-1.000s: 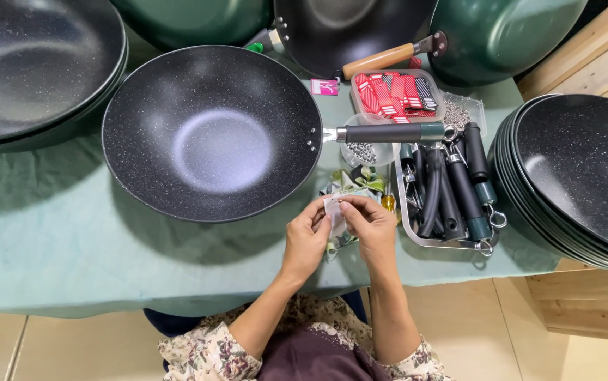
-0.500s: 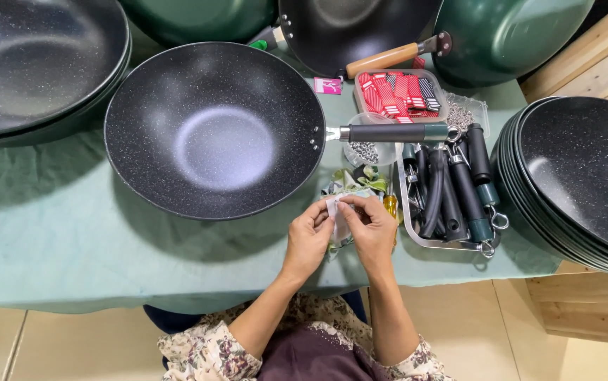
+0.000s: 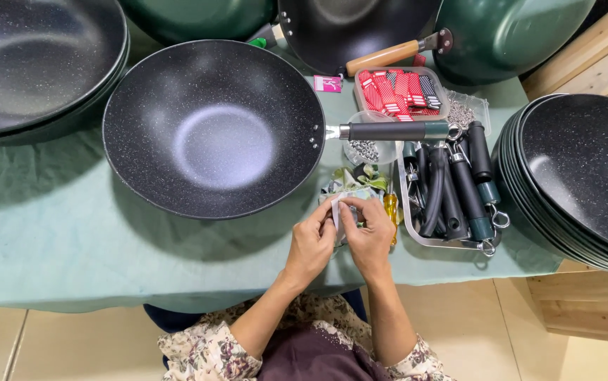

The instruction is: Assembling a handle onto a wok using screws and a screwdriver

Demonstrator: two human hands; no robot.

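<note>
**Table stock, largest to smallest, with my hands at the near edge**

- Table (image 3: 50,240): green cloth cover, carries everything below.
- Speckled black wok (image 3: 214,127): centre, open side up, its dark handle (image 3: 396,130) fitted and pointing right. It sits slightly lower in view than half a second ago, most likely from my head moving, so nothing about the work has changed.
- Stack of handle-less black woks (image 3: 586,176): right edge.
- Metal tray of loose handles (image 3: 452,190): just right of my hands.
- Clear box of red tags (image 3: 399,92): behind the tray.
- My left hand (image 3: 311,247) and right hand (image 3: 369,240): together below the wok rim, as they were a second ago.
- Small white packet (image 3: 337,210): pinched between the fingers of both hands, beside a pile of similar packets (image 3: 355,180). I cannot tell whether it is open.
</note>
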